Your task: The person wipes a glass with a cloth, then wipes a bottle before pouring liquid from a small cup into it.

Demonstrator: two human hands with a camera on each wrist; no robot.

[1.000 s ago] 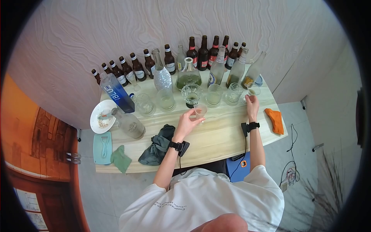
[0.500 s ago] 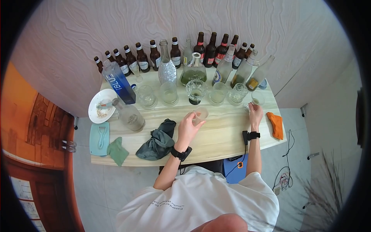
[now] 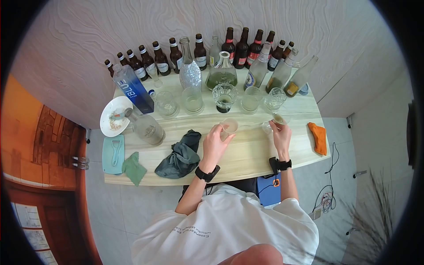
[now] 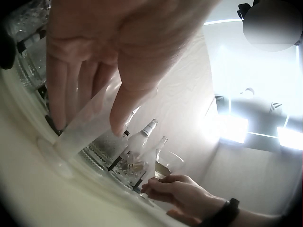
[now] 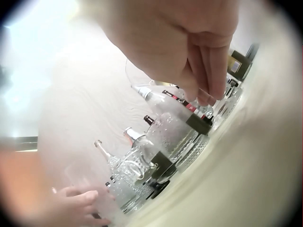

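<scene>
My left hand (image 3: 215,145) grips a clear footed glass (image 3: 230,125) near the middle of the table. In the left wrist view its slanted frosted body (image 4: 85,125) runs between thumb and fingers, with the round foot close over the tabletop. To the right, my right hand (image 3: 282,140) pinches a stemmed glass (image 3: 279,118) holding a little yellowish-green liquid. That glass is tilted, its clear foot showing left of the fingers. Just behind both hands are a dark-based glass with a wavy rim (image 3: 225,95), a tumbler (image 3: 251,100) and a patterned glass (image 3: 275,98).
Brown beer bottles (image 3: 161,62) line the back, before them a decanter of green liquid (image 3: 222,79) and a blue bottle (image 3: 134,90). At left are a white bowl (image 3: 106,121), a clear bottle (image 3: 148,129) and a peeler (image 3: 116,152). Cloths lie front left; an orange cloth (image 3: 318,138) lies right.
My right hand has brought the stemmed glass leftward and closer to me, tilting it. My left hand keeps its grip on the footed glass, nearly in place. The head view has shifted slightly.
</scene>
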